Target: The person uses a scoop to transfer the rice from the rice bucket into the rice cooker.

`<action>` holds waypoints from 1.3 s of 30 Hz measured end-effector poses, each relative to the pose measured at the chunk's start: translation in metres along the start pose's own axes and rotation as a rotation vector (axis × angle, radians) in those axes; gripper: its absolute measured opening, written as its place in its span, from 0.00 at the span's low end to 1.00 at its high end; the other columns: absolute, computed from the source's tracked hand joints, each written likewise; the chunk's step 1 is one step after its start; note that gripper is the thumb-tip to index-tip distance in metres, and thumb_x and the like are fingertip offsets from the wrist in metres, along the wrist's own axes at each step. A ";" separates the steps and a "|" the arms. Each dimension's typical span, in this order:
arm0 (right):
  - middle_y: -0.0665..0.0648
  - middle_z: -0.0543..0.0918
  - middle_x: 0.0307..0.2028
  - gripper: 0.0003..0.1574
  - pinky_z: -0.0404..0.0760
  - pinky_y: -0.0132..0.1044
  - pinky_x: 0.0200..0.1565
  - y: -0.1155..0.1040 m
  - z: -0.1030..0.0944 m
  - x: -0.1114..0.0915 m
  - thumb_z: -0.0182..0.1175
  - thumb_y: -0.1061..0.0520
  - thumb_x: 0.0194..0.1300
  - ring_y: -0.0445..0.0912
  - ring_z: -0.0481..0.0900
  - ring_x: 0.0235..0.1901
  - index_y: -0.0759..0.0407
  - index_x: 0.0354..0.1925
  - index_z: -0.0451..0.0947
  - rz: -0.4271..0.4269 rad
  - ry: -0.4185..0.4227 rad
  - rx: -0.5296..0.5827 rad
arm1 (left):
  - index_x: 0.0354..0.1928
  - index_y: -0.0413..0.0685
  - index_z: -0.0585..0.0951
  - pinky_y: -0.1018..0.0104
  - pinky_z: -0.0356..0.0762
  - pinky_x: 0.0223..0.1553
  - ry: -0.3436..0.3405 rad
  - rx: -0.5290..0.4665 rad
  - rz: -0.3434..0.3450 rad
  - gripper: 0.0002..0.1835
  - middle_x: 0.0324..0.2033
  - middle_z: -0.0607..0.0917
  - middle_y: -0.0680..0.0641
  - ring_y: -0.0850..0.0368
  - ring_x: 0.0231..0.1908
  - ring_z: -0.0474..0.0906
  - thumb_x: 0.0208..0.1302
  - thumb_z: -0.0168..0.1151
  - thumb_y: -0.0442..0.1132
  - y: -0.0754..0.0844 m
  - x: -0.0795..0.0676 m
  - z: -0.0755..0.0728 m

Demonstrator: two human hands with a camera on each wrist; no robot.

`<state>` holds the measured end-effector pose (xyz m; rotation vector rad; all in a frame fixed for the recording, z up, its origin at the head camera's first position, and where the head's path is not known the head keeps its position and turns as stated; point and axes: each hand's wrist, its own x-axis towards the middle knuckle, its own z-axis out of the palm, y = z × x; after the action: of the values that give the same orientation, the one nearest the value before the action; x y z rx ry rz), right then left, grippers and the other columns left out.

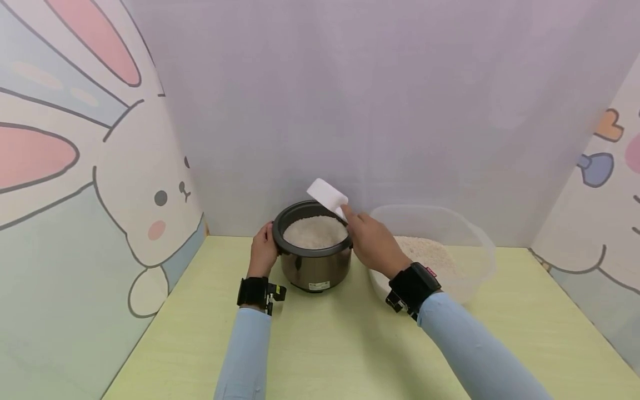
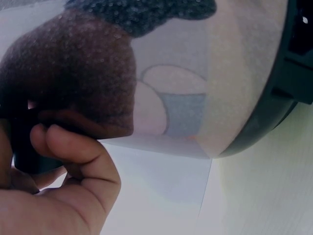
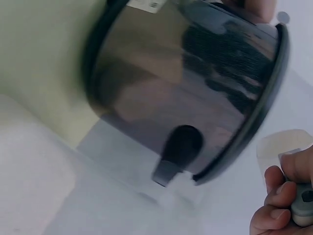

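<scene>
A rice cooker (image 1: 316, 269) with a dark rim and shiny brown body stands on the table, rice (image 1: 315, 232) inside it. My left hand (image 1: 263, 250) grips its side handle; in the left wrist view the curled fingers (image 2: 73, 144) wrap the black handle (image 2: 34, 152). My right hand (image 1: 375, 241) holds a white scoop (image 1: 327, 194) tilted over the cooker's far right rim. Whether any rice is in the scoop cannot be made out. The right wrist view shows fingers (image 3: 279, 215) curled round the scoop's handle.
To the right of the cooker stands a translucent plastic tub (image 1: 482, 261) with rice (image 1: 425, 253) in it, partly behind my right wrist. A pale curtain (image 1: 320, 111) hangs behind the yellow-green table (image 1: 320, 344). Walls with cartoon rabbits (image 1: 135, 189) flank both sides.
</scene>
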<state>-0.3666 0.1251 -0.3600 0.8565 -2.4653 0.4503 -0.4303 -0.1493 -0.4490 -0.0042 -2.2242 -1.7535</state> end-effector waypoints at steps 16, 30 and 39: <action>0.69 0.81 0.45 0.32 0.78 0.51 0.42 0.001 -0.001 -0.003 0.51 0.65 0.78 0.58 0.80 0.41 0.69 0.76 0.59 0.097 -0.059 0.099 | 0.63 0.43 0.78 0.63 0.73 0.32 -0.005 0.002 0.015 0.22 0.34 0.77 0.43 0.56 0.28 0.72 0.85 0.40 0.47 0.001 -0.001 0.000; 0.57 0.73 0.36 0.22 0.65 0.32 0.31 -0.009 -0.014 -0.020 0.45 0.56 0.83 0.44 0.66 0.30 0.65 0.68 0.63 0.611 0.163 1.156 | 0.58 0.43 0.80 0.62 0.72 0.32 0.004 0.010 0.015 0.21 0.30 0.76 0.45 0.55 0.27 0.72 0.85 0.41 0.48 0.003 -0.002 -0.003; 0.52 0.78 0.35 0.16 0.68 0.31 0.31 -0.018 -0.013 -0.049 0.37 0.59 0.83 0.42 0.69 0.28 0.63 0.63 0.59 0.649 0.120 1.508 | 0.60 0.44 0.79 0.61 0.73 0.34 -0.006 0.022 0.000 0.22 0.34 0.77 0.43 0.53 0.30 0.73 0.85 0.40 0.49 0.004 -0.001 0.000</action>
<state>-0.3169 0.1412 -0.3738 0.3478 -1.8771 2.6046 -0.4287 -0.1480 -0.4451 -0.0039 -2.2474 -1.7312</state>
